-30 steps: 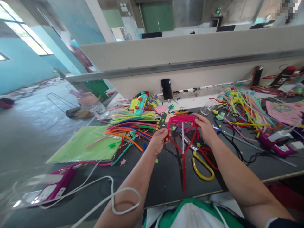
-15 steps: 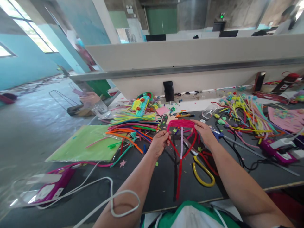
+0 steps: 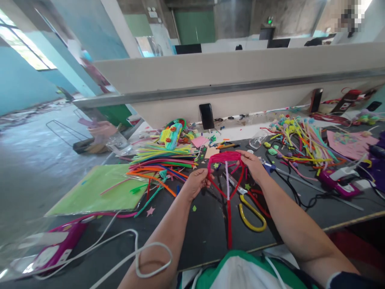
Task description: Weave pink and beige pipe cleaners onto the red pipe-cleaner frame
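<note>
Between both hands hangs a red and pink pipe-cleaner shape (image 3: 224, 157), with a thick pink band on top, two red sides meeting in a point, a lilac strip down the middle and a red stem hanging below. My left hand (image 3: 198, 181) pinches its left side below the band's corner. At the upper right corner of the band, my right hand (image 3: 252, 162) holds it between thumb and fingers. Just below the shape, on the dark table (image 3: 207, 241), lie scissors (image 3: 252, 216) with one yellow and one red handle.
Bundled pipe cleaners (image 3: 165, 158) and a green sheet in plastic (image 3: 96, 186) lie to the left. More pipe cleaners (image 3: 303, 140) are heaped at right. A phone (image 3: 206, 116) leans on the partition. White cables (image 3: 132, 232) cross near my left arm; a purple power strip (image 3: 339, 184) sits right.
The view has turned slightly right, so most things appear shifted left. Both hands keep hold of the pipe-cleaner shape, and the fingers of my left hand have shifted slightly on its side.
</note>
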Demonstrator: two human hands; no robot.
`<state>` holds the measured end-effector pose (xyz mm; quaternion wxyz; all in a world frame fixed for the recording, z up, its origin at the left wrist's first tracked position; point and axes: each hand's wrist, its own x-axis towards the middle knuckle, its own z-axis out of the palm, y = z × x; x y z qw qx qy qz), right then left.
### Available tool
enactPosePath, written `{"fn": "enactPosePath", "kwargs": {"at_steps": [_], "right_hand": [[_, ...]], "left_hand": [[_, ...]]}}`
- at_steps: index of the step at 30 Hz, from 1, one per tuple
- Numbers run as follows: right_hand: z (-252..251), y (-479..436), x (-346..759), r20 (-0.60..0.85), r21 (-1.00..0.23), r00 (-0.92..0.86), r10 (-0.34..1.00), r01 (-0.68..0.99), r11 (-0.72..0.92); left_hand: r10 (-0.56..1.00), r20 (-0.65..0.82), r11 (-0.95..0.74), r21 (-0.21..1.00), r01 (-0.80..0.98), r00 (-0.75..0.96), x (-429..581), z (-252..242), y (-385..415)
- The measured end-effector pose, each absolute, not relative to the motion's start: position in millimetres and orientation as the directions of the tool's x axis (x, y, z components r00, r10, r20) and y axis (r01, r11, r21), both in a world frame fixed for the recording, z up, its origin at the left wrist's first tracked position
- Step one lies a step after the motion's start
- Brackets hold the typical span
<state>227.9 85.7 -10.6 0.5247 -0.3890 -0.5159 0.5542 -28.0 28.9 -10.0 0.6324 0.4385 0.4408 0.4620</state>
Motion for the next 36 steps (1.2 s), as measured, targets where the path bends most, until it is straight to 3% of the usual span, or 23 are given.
{"fn": "enactPosePath", "kwargs": {"at_steps": [17, 28, 36], "right_hand": [[-12.7, 86.1, 226.1, 0.149, -0.979, -0.161, 0.976, -0.166, 0.122], [-10.8, 84.2, 225.6, 0.120, -0.977, -0.170, 0.978, -0.195, 0.086], [-15.6, 86.7, 225.6, 0.182, -0.978, -0.124, 0.975, -0.129, 0.166]], "left_hand": [[0.977, -0.087, 0.128, 0.969, -0.210, 0.192, -27.5, -13.2, 30.5], [0.976, -0.137, 0.169, 0.966, -0.195, 0.169, -28.6, -14.3, 31.2], [0.983, -0.119, 0.140, 0.977, -0.159, 0.137, -25.6, -14.0, 31.0]]}}
